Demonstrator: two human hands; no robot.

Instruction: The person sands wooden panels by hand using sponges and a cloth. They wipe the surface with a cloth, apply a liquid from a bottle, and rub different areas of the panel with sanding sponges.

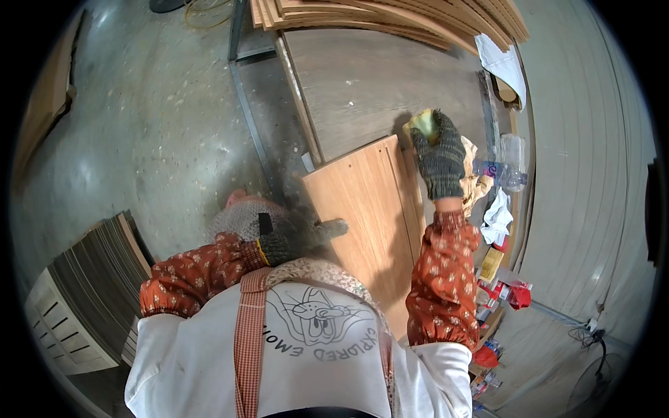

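A light wood-grain panel (355, 202) lies on the worktable in front of me, its left edge toward my body. My left hand (300, 237), in a dark knit glove, is closed at that left edge; one finger lies across the panel's top face, and the others are blurred or hidden. My right hand (439, 157), in a matching glove, is past the panel's far right corner. Its fingers are wrapped round a crumpled yellow-green wad (421, 127), a cloth or sponge. Beside my left wrist is a pale, mesh-like thing (244, 217) with a pinkish part.
Stacked wooden strips (390, 17) lie across the worktable's (390, 76) far end. Along its right side are crumpled brown paper (475, 184), a plastic bottle (509, 174), white paper (497, 217) and a yellow block (490, 265). A stack of dark panels (97, 279) stands at lower left.
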